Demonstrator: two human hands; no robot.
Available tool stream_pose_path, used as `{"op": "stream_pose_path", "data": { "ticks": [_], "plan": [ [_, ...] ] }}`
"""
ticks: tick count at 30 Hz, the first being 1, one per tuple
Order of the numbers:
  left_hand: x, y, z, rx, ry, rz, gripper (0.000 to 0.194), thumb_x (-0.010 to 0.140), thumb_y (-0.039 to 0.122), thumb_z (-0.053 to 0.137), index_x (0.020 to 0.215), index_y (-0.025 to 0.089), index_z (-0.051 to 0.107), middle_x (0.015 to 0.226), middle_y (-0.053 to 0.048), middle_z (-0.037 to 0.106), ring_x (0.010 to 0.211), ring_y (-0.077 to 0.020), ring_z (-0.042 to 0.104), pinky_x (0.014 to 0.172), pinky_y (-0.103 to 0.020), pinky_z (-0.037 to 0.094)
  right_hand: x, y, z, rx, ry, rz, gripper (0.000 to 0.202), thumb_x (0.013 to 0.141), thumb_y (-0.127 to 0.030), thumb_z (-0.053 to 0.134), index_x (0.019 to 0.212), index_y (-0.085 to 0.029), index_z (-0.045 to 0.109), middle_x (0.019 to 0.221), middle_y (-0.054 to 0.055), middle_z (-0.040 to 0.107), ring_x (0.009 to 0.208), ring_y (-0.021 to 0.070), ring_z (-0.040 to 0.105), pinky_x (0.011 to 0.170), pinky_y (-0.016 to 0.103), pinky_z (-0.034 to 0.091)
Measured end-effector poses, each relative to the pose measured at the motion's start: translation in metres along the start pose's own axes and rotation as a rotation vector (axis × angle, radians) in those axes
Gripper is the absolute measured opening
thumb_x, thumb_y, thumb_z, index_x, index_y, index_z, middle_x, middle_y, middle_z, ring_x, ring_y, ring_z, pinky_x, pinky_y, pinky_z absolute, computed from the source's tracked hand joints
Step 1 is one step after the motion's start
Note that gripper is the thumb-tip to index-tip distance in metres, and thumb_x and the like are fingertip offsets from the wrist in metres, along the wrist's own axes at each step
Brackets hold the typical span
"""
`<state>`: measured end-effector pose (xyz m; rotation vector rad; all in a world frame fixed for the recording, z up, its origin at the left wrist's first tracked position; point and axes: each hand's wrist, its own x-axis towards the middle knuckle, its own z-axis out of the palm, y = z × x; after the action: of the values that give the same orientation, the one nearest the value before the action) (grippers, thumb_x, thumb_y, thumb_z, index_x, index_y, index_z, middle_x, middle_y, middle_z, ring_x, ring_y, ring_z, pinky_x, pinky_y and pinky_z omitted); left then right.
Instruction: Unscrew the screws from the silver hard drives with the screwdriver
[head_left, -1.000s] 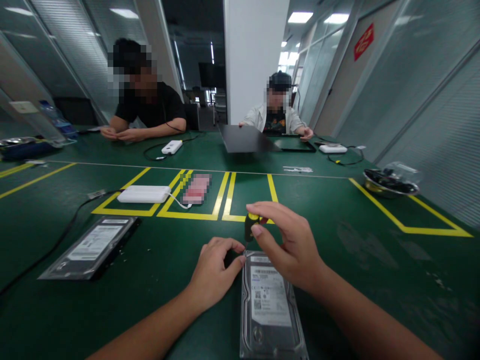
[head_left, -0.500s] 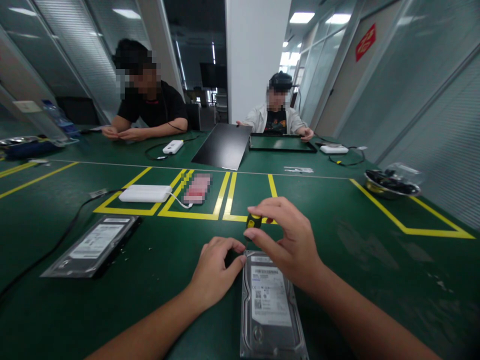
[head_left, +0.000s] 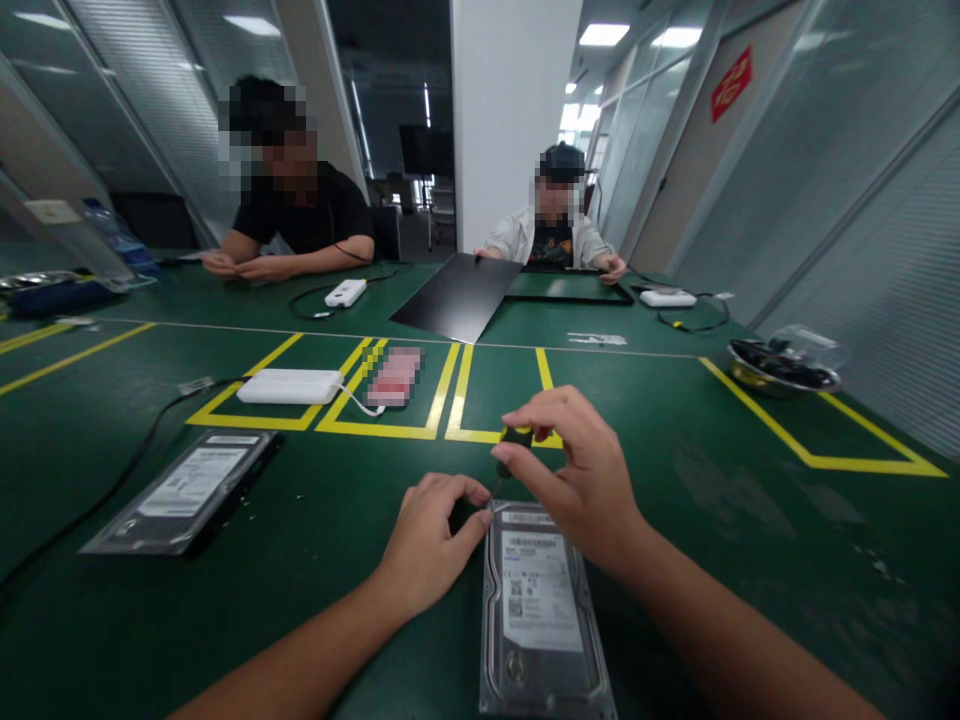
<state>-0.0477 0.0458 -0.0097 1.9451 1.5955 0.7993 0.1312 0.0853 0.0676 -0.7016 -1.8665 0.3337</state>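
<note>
A hard drive (head_left: 544, 590) lies label up in front of me, its near end at the bottom edge of the view. My right hand (head_left: 581, 470) pinches the stubby black-and-yellow handle of a screwdriver (head_left: 516, 437) between thumb and fingers. Its thin shaft slants down to the drive's far left corner. At that same corner, my left hand (head_left: 437, 535) has its thumb and index fingertip drawn close together beside the shaft; what lies between them is too small to tell. The screwdriver's tip is hidden near these fingertips.
A second hard drive (head_left: 187, 490) lies at left, small bits beside it. Beyond are a white power bank (head_left: 291, 386), a cabled phone (head_left: 395, 377) and yellow tape. A bowl of dark parts (head_left: 784, 370) stands right. Across, one person holds a black panel (head_left: 457, 295); another sits left.
My right hand and the screwdriver handle have shifted slightly right, and more of the shaft shows. My left hand stays put. The co-worker's black panel has moved a little right.
</note>
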Motion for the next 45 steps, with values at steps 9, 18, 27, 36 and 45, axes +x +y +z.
{"op": "stream_pose_path", "data": {
  "ticks": [9,18,27,36,45],
  "plan": [
    [-0.0002,0.0018,-0.0008,0.001,-0.006,0.001,0.011,0.087,0.029,0.061,0.096,0.025,0.066,0.101,0.000,0.069,0.102,-0.0241,0.057,0.087,-0.039,0.039,0.0019,-0.0013,-0.0007,0.012,-0.029,0.017,0.021,0.081,-0.021,0.073,0.101,-0.022,0.067,0.097,0.004,0.063,0.090,0.0170,0.059,0.073,0.032,0.050],
    [-0.0001,0.0005,-0.0005,0.008,0.007,0.006,0.010,0.086,0.028,0.062,0.095,0.025,0.065,0.101,0.001,0.069,0.102,-0.0236,0.057,0.088,-0.039,0.039,0.0019,0.0003,0.0004,0.024,-0.045,0.033,0.027,0.084,-0.015,0.064,0.109,-0.023,0.065,0.107,0.004,0.067,0.096,0.0177,0.061,0.075,0.033,0.050],
    [0.0003,-0.0003,0.0003,0.007,0.000,0.005,0.011,0.086,0.029,0.062,0.095,0.025,0.065,0.101,0.000,0.069,0.101,-0.0236,0.057,0.088,-0.039,0.039,0.0040,0.0014,-0.0005,0.015,-0.044,0.001,0.028,0.085,-0.010,0.061,0.110,-0.022,0.064,0.101,0.003,0.067,0.091,0.0163,0.061,0.077,0.034,0.050],
    [-0.0001,0.0008,-0.0005,0.011,-0.005,0.000,0.011,0.086,0.030,0.061,0.095,0.025,0.066,0.102,-0.001,0.069,0.102,-0.0243,0.057,0.088,-0.040,0.040,0.0034,-0.0007,0.0001,0.009,-0.022,0.009,0.020,0.081,-0.020,0.072,0.100,-0.023,0.067,0.092,0.002,0.065,0.084,0.0157,0.060,0.071,0.032,0.051],
    [-0.0002,0.0013,-0.0008,0.007,-0.002,-0.001,0.011,0.087,0.030,0.061,0.096,0.025,0.065,0.102,-0.001,0.069,0.103,-0.0243,0.057,0.089,-0.040,0.039,0.0030,0.0009,0.0004,0.040,-0.057,-0.006,0.027,0.082,-0.019,0.071,0.108,-0.023,0.066,0.103,0.004,0.066,0.095,0.0173,0.061,0.074,0.032,0.051]
  ]
}}
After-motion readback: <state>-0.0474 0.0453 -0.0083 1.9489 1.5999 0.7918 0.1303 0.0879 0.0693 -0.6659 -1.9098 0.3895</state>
